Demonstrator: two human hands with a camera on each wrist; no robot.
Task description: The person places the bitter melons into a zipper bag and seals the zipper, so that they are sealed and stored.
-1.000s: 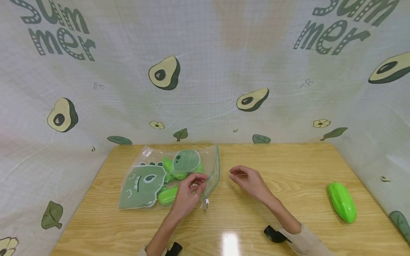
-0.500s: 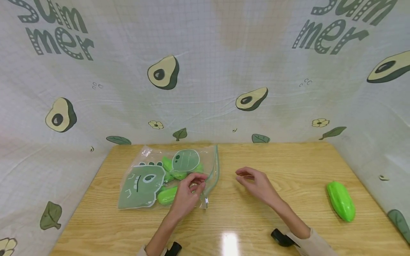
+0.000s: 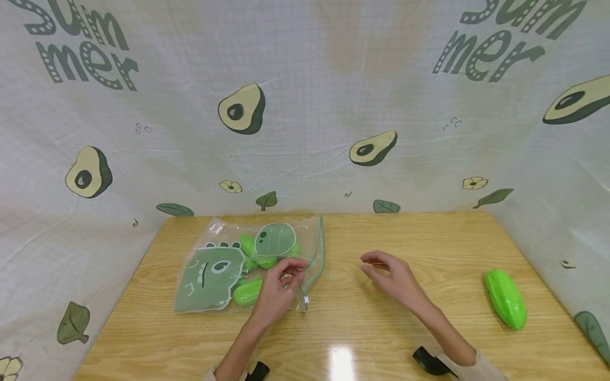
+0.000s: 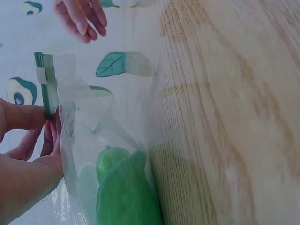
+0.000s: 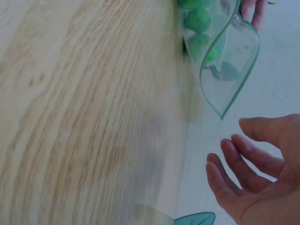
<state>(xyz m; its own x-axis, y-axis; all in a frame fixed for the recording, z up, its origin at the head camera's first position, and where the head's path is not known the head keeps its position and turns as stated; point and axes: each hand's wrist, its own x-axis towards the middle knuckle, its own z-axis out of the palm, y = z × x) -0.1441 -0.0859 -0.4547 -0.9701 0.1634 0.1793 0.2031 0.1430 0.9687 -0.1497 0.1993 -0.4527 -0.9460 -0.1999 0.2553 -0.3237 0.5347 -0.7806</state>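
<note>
A clear zip bag (image 3: 202,280) printed with a green monster lies on the left half of the table. Several green toy vegetables (image 3: 248,292) show through its plastic. My left hand (image 3: 276,291) pinches the bag's rim near the white slider (image 4: 41,75), as the left wrist view shows. In the right wrist view the bag's green-edged mouth (image 5: 257,51) gapes. To the right of that mouth, my right hand (image 3: 395,278) hovers with loosely curled fingers and nothing in them. A long, ridged green toy vegetable (image 3: 506,299) lies alone at the right.
The wooden table (image 3: 352,328) meets a white cloth (image 3: 305,106) with avocado prints at the back and both sides. Black straps (image 3: 431,362) sit at both wrists. Light glares off the table near the front.
My right hand has moved to the right, away from the bag's mouth. The left hand stays on the bag's rim, and the bag and the loose vegetable lie as before.
</note>
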